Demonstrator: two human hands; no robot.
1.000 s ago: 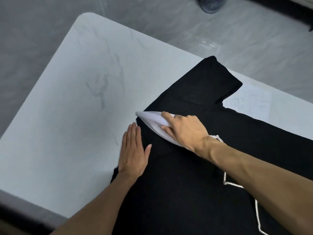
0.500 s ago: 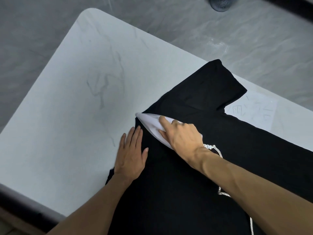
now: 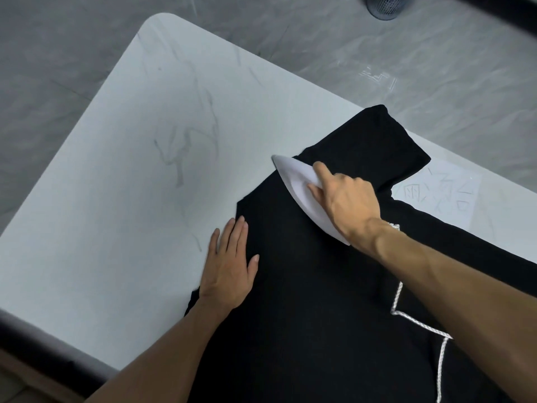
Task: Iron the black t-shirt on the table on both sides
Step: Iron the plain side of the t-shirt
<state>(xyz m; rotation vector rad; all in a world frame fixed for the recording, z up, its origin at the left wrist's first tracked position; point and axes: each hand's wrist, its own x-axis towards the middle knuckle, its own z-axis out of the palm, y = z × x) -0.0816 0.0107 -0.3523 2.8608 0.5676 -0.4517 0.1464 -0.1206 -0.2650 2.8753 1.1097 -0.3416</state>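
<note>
The black t-shirt lies spread flat on the white marbled table, one sleeve pointing to the far edge. My right hand grips a white iron that rests on the shirt near the sleeve seam, its tip reaching just past the fabric's left edge. My left hand lies flat, fingers together, pressing the shirt's left edge, partly on the table. The iron's braided white cord trails across the shirt under my right forearm.
A sheet of paper with faint writing lies on the table to the right of the sleeve. A dark mesh bin stands on the grey floor beyond the table. The table's near edge runs at lower left.
The iron has slid up along the shirt's left side towards the sleeve. My left hand has stayed flat at the shirt's edge. The view has shifted slightly.
</note>
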